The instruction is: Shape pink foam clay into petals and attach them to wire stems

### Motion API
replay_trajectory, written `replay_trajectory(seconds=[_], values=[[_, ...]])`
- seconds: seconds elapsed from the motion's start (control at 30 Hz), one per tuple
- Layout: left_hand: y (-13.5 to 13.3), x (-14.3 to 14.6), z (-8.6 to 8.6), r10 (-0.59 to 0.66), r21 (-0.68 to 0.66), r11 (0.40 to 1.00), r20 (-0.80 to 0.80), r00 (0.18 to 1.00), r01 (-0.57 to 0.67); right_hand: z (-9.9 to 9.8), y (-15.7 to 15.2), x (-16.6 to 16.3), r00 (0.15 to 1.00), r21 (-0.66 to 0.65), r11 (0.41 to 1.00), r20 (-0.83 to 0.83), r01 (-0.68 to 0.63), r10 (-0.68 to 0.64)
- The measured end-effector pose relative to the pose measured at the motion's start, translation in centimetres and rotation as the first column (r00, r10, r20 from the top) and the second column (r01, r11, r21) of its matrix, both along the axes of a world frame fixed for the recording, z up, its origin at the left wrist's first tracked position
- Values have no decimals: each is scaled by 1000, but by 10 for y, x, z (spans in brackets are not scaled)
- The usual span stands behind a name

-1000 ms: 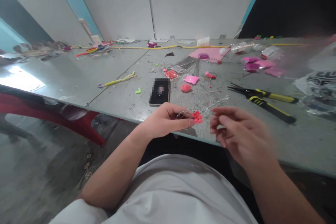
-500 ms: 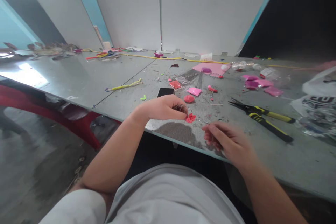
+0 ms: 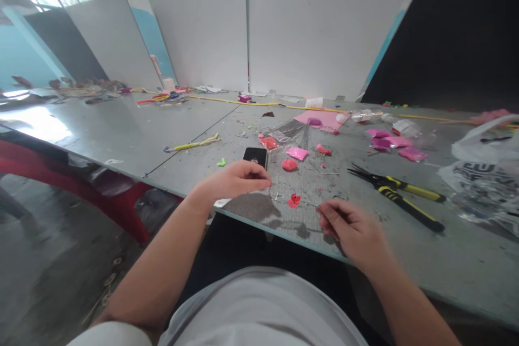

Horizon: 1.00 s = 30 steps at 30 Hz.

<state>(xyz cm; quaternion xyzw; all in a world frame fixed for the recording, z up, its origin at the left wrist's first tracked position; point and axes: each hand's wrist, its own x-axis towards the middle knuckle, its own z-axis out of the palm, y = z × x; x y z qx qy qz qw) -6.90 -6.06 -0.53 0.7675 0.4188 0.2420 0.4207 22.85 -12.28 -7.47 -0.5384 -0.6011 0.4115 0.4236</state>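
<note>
1. The right hand (image 3: 351, 230) pinches a twisted wire (image 3: 310, 205) between thumb and forefinger above the table (image 3: 405, 259).
2. The left hand (image 3: 238, 179) has its fingers curled, thumb close to forefinger — whether they grip the wire's far end, I cannot tell.
3. A red flower (image 3: 294, 200) sits on the wire, between the two hands.
4. Beyond it lie a sachet of red material (image 3: 269, 143) and a plump sachet of pink material (image 3: 297, 153); a rounded red lump (image 3: 289, 165) is just beside the pink one.
5. Farther right, pink and magenta sachets (image 3: 399, 141) cluster near clear plastic bottles (image 3: 367, 115), whose contents I cannot make out.
6. A white printed plastic bag (image 3: 482, 167) stands at the right — what it holds is too blurred to tell.
7. Long-nose pliers (image 3: 375, 179) lie between bag and flower, jaws parted; a smartphone (image 3: 255, 154) lies behind the left hand.
</note>
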Motion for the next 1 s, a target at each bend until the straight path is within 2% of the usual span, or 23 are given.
replay_trajectory(seconds=[0.1,0.23,0.33,0.43,0.5,0.57,0.67,0.77,0.87,0.93,1.0], values=[[-1,-26,-12,236,-33,972,180,955,-234,-2,5,11,997,-5,1000,67,27,-27],[1,-51,-21,418,21,896,296,859,-444,4,11,26,948,19,994,299,109,-109],[2,-50,-28,516,4,834,350,782,-552,8,13,29,898,89,978,389,187,-207],[-2,-32,-38,554,-3,792,425,716,-611,4,16,27,836,233,961,488,152,-251],[-5,-17,-44,536,46,787,444,718,-615,-2,18,25,795,300,947,544,114,-268],[-6,-2,-45,493,110,803,429,757,-586,-8,20,23,759,337,937,586,91,-285],[-2,17,-35,405,140,854,425,810,-500,-5,26,26,714,350,935,641,56,-283],[8,37,-13,317,146,897,443,839,-416,19,45,32,652,273,962,726,19,-219],[27,63,10,230,220,916,397,889,-335,53,83,37,544,196,979,817,54,-193],[45,81,19,189,234,927,386,903,-294,69,114,36,496,178,981,846,79,-194],[63,94,19,142,237,939,393,909,-249,73,144,31,447,146,984,877,102,-176]])
